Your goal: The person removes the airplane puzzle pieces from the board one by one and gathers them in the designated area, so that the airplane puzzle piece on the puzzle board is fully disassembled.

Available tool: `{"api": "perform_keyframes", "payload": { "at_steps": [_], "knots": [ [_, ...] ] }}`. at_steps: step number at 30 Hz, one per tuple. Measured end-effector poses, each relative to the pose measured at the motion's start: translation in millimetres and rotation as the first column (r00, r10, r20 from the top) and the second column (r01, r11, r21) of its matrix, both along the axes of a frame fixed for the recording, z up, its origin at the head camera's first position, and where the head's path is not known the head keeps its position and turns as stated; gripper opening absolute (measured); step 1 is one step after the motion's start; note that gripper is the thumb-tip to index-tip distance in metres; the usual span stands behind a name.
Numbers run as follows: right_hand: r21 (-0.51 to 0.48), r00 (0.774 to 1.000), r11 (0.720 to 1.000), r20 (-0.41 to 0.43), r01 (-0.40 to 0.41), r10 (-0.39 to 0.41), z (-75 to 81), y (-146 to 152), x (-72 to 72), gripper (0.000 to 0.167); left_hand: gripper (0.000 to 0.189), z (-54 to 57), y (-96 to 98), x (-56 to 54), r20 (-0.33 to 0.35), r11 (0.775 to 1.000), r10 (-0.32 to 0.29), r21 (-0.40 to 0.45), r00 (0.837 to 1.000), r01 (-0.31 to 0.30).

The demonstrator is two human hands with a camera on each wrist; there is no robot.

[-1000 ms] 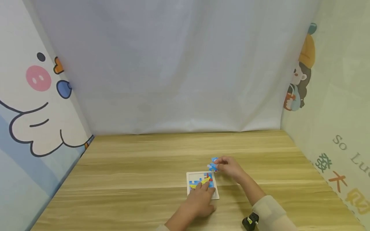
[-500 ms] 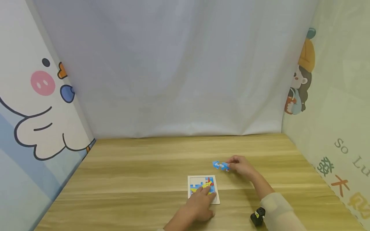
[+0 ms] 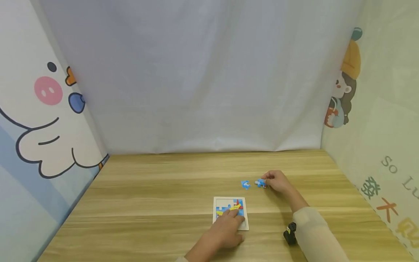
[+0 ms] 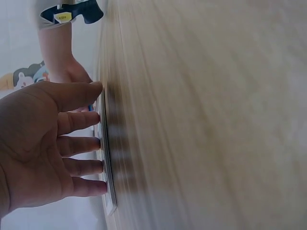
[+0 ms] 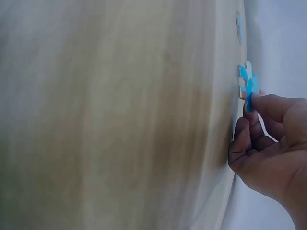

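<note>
A square jigsaw puzzle in a white frame lies on the table, with blue, yellow and red pieces in it and a bare patch at its upper left. My left hand rests on its lower part, fingers extended, hiding some of the picture; the left wrist view has the fingertips touching the thin board. Beyond the frame, to the right, my right hand pinches a blue-and-white puzzle piece between thumb and fingers. Another blue-and-white puzzle piece lies just left of it on the wood.
The wood-grain table ends at a pale grey curtain behind. Printed panels stand at the left and right sides. A small black device is at the right wrist, by the sleeve.
My right hand has moved right, away from the frame, with its puzzle piece, which now sits apart from the other loose one. My left hand has stayed on the puzzle.
</note>
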State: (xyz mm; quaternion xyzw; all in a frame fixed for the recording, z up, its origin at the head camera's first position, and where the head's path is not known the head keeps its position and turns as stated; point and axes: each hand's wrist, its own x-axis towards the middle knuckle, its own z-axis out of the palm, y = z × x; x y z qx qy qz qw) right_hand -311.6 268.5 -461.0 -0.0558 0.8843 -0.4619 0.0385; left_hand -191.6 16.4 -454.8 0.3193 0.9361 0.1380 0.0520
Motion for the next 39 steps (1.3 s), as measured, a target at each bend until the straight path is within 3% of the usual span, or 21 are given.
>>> {"api": "perform_keyframes", "payload": {
  "at_steps": [7,18,25,34,39],
  "knots": [
    [0.147,0.998,0.989,-0.066,0.024,-0.014,-6.7,-2.8,-7.6,0.011,0.05,-0.4,0.3,0.0,0.004,1.0,0.003,-0.025,1.0,-0.003],
    [0.191,0.995,0.979,-0.078,0.069,-0.055,-7.2,-11.1,-8.9,0.01,0.058,3.4,-0.7,-0.2,0.064,0.998,0.023,-0.062,0.998,-0.019],
    [0.146,0.999,0.989,-0.032,0.028,-0.024,1.8,-13.3,6.5,0.02,0.06,5.6,-2.6,3.6,0.077,0.998,0.025,-0.055,0.997,-0.021],
    [0.066,0.996,0.995,-0.049,-0.069,0.072,12.0,-19.1,26.2,0.022,0.063,4.5,-0.5,2.1,0.048,0.998,0.028,-0.056,0.998,-0.025],
    [-0.028,0.997,0.996,-0.012,-0.083,0.083,15.3,-20.5,39.5,0.028,0.064,2.1,0.6,3.7,0.049,0.998,0.025,-0.06,0.998,-0.022]
  ]
}}
